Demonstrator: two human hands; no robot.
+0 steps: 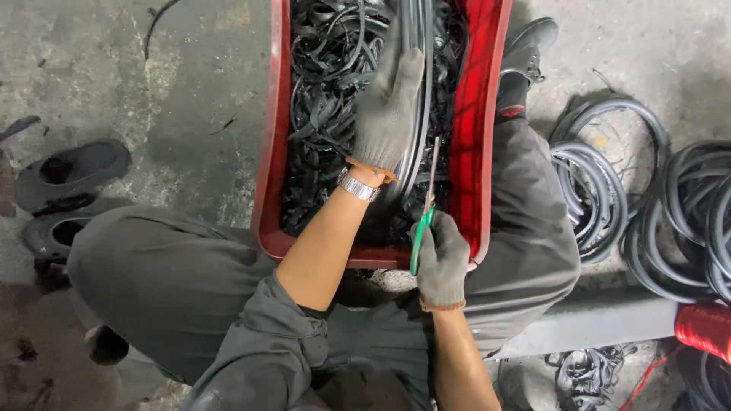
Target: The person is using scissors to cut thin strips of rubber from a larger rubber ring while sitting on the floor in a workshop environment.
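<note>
- Right hand: gloved in grey knit, clenched around the green handles of a pair of scissors, just below the centre of the frame.
- Scissors: the metal blades point toward the top of the frame and meet the edge of a black rubber ring; whether the blades are parted or shut cannot be told.
- Left hand: gloved likewise, laid flat with fingers extended on the black rubber ring, pressing against it rather than closing around it; a metal wristwatch sits at the wrist.
- Black rubber ring: stands on edge in the right half of a red plastic crate, running from the top centre of the frame down to the scissors.
- Red plastic crate: upper centre, between the person's knees, filled with tangled black rubber strips.
- Grey trousers: cover both legs either side of the crate; a black shoe shows at upper right.
- Coiled black rubber rings: lie on the concrete floor at the right edge.
- Pair of dark slippers: at the left edge, well apart from the crate.
- Red spool: lower right corner, partly cut off.
</note>
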